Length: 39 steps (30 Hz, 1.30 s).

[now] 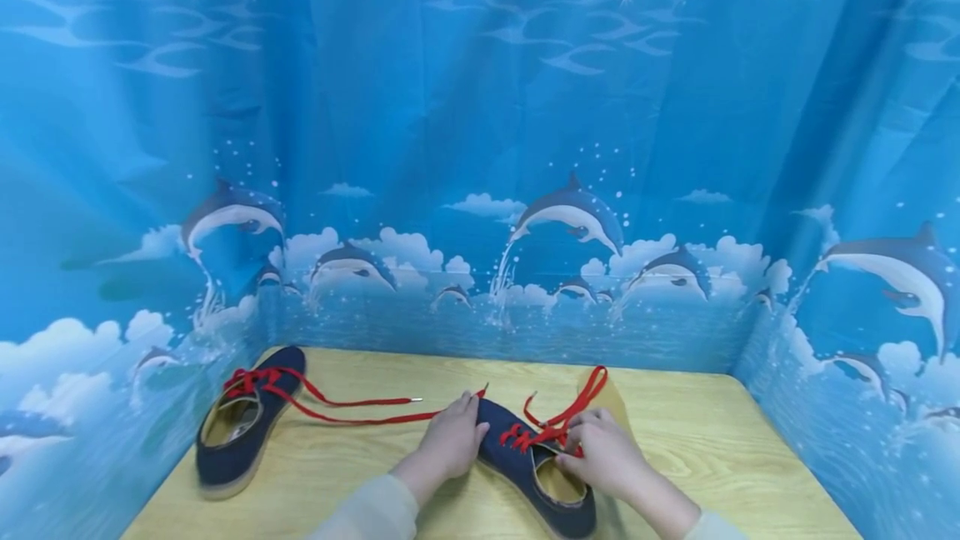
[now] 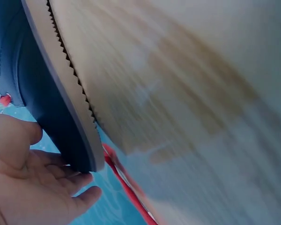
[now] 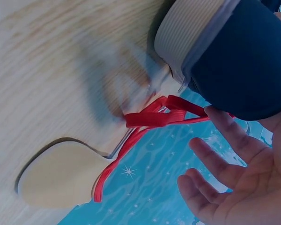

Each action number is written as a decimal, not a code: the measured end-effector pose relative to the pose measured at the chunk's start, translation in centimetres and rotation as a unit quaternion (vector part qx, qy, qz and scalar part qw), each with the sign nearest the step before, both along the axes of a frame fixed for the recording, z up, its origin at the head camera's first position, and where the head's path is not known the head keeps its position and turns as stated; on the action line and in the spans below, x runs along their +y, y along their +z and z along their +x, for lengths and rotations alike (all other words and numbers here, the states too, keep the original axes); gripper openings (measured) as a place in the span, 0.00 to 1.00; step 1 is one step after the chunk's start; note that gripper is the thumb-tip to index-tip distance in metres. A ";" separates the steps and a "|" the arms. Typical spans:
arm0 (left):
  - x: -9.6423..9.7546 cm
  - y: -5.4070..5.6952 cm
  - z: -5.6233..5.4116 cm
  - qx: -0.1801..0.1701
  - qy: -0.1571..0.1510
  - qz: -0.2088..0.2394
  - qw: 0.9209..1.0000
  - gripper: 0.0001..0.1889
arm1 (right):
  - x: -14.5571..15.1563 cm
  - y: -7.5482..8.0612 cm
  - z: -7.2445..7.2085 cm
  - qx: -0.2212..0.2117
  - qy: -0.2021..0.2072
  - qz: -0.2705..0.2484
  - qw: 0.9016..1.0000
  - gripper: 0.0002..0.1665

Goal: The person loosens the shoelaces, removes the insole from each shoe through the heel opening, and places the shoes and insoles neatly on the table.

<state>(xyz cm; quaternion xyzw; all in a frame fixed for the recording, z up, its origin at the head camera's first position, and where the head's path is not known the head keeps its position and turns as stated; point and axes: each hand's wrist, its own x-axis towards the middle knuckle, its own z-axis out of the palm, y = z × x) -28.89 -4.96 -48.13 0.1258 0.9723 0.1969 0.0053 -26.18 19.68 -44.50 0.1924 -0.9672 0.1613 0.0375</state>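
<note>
A navy lace-up shoe (image 1: 501, 440) lies at the front middle of the table, its toe pointing away and to the left. My left hand (image 1: 450, 440) holds the toe, with thumb and fingers on either side of it in the left wrist view. At the shoe's opening, my right hand (image 1: 607, 452) pinches the collar's right side; its thumb is hidden behind the shoe (image 3: 243, 61) in the right wrist view, and the other fingers are spread. Red laces (image 1: 585, 397) are threaded through the eyelets and trail beyond the right hand.
A second navy shoe (image 1: 232, 467) stands at the table's left, its long red laces (image 1: 352, 421) running toward my left hand. A flat beige piece (image 1: 615, 408) lies beyond my right hand. A dolphin-printed blue curtain (image 1: 480, 148) surrounds the wooden table (image 1: 720, 448).
</note>
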 end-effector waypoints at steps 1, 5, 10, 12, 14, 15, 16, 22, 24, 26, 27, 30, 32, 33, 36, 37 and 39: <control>0.0 -0.1 -0.1 0.001 -0.002 0.001 1.000 0.31 | 0.0 0.0 0.0 0.000 0.003 0.001 1.000 0.11; -0.4 -0.2 -0.6 0.004 -0.027 0.014 1.000 0.30 | -0.2 -0.2 0.2 0.001 0.017 0.002 1.000 0.11; -0.8 -0.4 -1.5 -0.001 -0.063 0.034 0.997 0.29 | -0.6 -0.4 0.7 0.031 0.034 0.013 0.999 0.13; -0.8 -0.6 -1.9 -0.004 -0.071 0.037 0.997 0.29 | -0.8 -0.5 0.9 0.043 0.036 0.019 0.998 0.14; -0.8 -0.7 -2.2 -0.007 -0.075 0.037 0.996 0.29 | -1.0 -0.6 1.1 0.050 0.036 0.024 0.998 0.14; -0.8 -0.7 -2.3 -0.009 -0.076 0.037 0.996 0.29 | -1.1 -0.7 1.2 0.052 0.036 0.026 0.998 0.14; -0.8 -0.8 -2.5 -0.012 -0.077 0.039 0.996 0.29 | -1.2 -0.7 1.3 0.053 0.035 0.026 0.998 0.14; -0.8 -0.8 -2.9 -0.017 -0.081 0.039 0.996 0.29 | -1.4 -0.8 1.4 0.055 0.027 0.024 0.998 0.15; -0.7 -0.8 -3.0 -0.015 -0.084 0.040 0.996 0.29 | -1.5 -0.8 1.5 0.057 0.024 0.023 0.998 0.15; -0.7 -0.8 -3.2 -0.017 -0.084 0.042 0.995 0.29 | -1.6 -0.8 1.5 0.059 0.021 0.022 0.998 0.15; -0.7 -0.8 -3.2 -0.019 -0.083 0.041 0.996 0.29 | -1.6 -0.8 1.5 0.060 0.020 0.023 0.998 0.16; -0.6 -0.8 -3.5 -0.026 -0.078 0.041 0.996 0.29 | -1.8 -0.7 1.6 0.064 0.022 0.029 0.997 0.17; -0.5 -0.9 -3.6 -0.026 -0.075 0.037 0.996 0.29 | -1.9 -0.7 1.7 0.070 0.026 0.035 0.997 0.18; -0.4 -1.0 -3.7 -0.025 -0.074 0.034 0.996 0.28 | -2.0 -0.7 1.8 0.075 0.029 0.038 0.996 0.19; -0.3 -1.1 -4.0 -0.022 -0.076 0.033 0.996 0.28 | -2.3 -0.8 2.0 0.094 0.040 0.044 0.994 0.21; -0.2 -1.2 -4.1 -0.022 -0.076 0.034 0.996 0.28 | -2.4 -0.8 2.0 0.100 0.043 0.047 0.993 0.22; -0.1 -1.1 -4.2 -0.023 -0.078 0.036 0.996 0.28 | -2.5 -1.0 2.0 0.105 0.043 0.050 0.992 0.22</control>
